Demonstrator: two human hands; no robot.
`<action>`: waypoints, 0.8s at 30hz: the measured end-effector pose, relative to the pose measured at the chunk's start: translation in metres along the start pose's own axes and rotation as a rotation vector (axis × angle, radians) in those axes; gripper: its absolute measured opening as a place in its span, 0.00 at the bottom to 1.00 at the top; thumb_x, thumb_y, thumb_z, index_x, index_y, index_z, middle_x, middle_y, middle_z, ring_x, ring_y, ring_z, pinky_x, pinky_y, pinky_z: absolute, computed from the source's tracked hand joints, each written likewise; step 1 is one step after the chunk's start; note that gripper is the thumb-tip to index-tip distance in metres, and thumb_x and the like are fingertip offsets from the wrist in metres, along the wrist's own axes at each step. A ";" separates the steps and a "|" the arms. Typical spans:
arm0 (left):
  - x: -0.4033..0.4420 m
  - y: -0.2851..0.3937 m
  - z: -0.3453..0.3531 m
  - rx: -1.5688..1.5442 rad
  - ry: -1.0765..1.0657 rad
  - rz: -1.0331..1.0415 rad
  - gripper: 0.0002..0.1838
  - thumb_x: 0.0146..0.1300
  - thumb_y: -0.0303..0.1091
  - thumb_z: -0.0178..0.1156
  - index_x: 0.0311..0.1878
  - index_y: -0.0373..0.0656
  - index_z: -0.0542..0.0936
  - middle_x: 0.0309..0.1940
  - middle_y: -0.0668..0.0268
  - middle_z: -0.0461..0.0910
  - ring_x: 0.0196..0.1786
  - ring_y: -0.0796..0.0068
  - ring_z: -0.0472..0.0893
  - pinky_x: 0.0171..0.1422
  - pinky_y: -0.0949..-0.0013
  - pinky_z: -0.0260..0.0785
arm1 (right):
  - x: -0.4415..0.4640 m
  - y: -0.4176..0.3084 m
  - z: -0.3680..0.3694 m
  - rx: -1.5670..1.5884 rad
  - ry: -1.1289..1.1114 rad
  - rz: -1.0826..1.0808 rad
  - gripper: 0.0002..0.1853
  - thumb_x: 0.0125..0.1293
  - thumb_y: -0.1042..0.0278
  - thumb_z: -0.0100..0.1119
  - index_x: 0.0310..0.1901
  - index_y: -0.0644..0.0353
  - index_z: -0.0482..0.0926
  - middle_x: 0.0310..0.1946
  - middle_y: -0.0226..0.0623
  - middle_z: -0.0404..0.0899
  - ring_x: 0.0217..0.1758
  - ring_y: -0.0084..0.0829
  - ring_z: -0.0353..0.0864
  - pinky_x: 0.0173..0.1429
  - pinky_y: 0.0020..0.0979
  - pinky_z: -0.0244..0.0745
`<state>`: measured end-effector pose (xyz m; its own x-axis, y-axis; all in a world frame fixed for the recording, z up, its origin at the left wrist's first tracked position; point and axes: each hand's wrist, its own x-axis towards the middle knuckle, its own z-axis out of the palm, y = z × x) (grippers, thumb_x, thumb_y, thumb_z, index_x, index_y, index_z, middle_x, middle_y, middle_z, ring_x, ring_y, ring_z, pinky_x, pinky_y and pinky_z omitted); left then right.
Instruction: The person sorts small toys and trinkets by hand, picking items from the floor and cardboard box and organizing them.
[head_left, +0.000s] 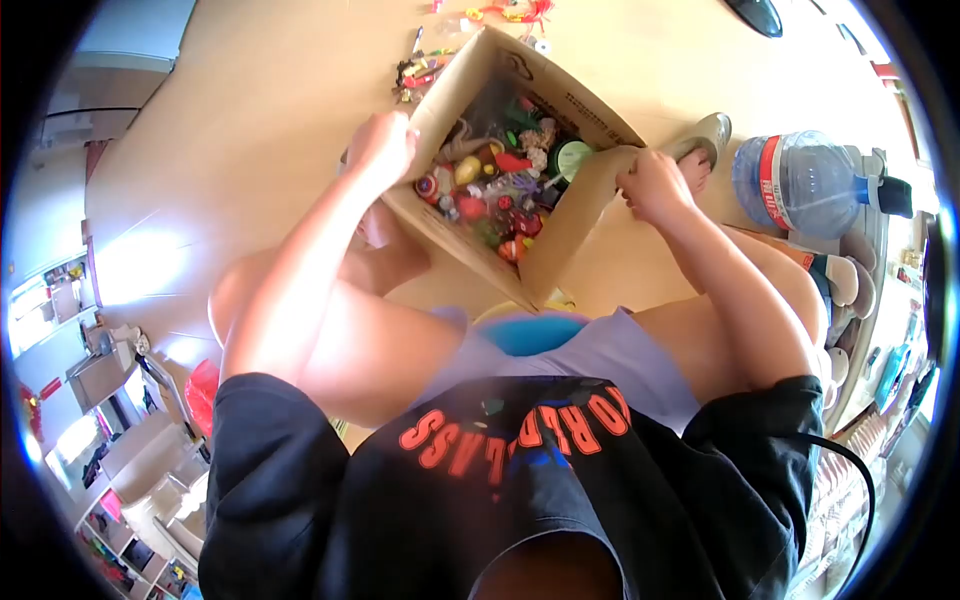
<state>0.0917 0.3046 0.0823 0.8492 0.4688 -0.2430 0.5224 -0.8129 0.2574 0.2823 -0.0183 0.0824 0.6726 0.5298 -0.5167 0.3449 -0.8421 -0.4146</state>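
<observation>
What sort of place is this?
Probably a room in a home: a cardboard box holds a jumble of small toys, and a large water bottle and a slipper are nearby.

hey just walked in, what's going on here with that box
A seated person has an open cardboard box between their legs, the left hand holding its left edge and the right hand at its right corner. Inside is a jumble of small toys. More small items lie on the floor just beyond it.
</observation>
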 end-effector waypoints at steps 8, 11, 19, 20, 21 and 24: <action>-0.072 0.038 0.016 -0.131 -0.296 -0.032 0.14 0.56 0.38 0.64 0.29 0.33 0.84 0.20 0.47 0.80 0.26 0.53 0.85 0.34 0.56 0.76 | 0.006 0.058 0.027 -0.176 0.076 -0.071 0.37 0.61 0.69 0.61 0.67 0.71 0.53 0.36 0.62 0.81 0.42 0.63 0.82 0.49 0.50 0.78; -0.098 0.052 0.023 -0.330 -0.538 -0.198 0.11 0.56 0.37 0.63 0.28 0.38 0.86 0.20 0.57 0.83 0.28 0.62 0.87 0.36 0.58 0.78 | -0.012 0.033 0.004 -0.077 0.046 0.048 0.38 0.61 0.74 0.54 0.71 0.70 0.48 0.41 0.67 0.81 0.46 0.63 0.82 0.51 0.52 0.77; -0.149 0.085 0.057 -0.121 -0.550 0.019 0.17 0.62 0.42 0.62 0.36 0.33 0.85 0.33 0.44 0.84 0.39 0.45 0.85 0.45 0.47 0.78 | 0.000 0.029 -0.003 -0.170 0.065 0.056 0.40 0.62 0.75 0.52 0.74 0.67 0.46 0.44 0.68 0.79 0.47 0.62 0.81 0.50 0.52 0.76; -0.152 0.091 0.055 -0.127 -0.611 0.028 0.17 0.63 0.42 0.62 0.38 0.34 0.85 0.35 0.45 0.84 0.41 0.46 0.85 0.46 0.47 0.77 | 0.002 0.027 0.002 -0.149 0.097 0.041 0.39 0.62 0.75 0.53 0.74 0.67 0.47 0.46 0.69 0.78 0.48 0.63 0.80 0.51 0.52 0.76; -0.153 0.093 0.060 -0.107 -0.656 0.046 0.17 0.63 0.43 0.62 0.39 0.35 0.86 0.37 0.46 0.84 0.43 0.48 0.85 0.47 0.47 0.78 | 0.005 0.031 0.007 -0.128 0.127 0.025 0.39 0.62 0.74 0.53 0.73 0.67 0.47 0.49 0.71 0.77 0.49 0.64 0.79 0.52 0.52 0.76; -0.161 0.101 0.079 -0.030 -0.800 0.132 0.16 0.64 0.43 0.62 0.43 0.39 0.87 0.43 0.51 0.85 0.48 0.52 0.85 0.48 0.50 0.78 | 0.014 0.052 0.024 -0.012 0.176 -0.035 0.41 0.63 0.69 0.58 0.73 0.67 0.47 0.57 0.71 0.71 0.59 0.61 0.75 0.62 0.46 0.70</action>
<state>0.0014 0.1194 0.0740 0.5979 -0.0289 -0.8010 0.4332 -0.8292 0.3532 0.2934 -0.0521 0.0360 0.7637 0.5342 -0.3624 0.3774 -0.8250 -0.4207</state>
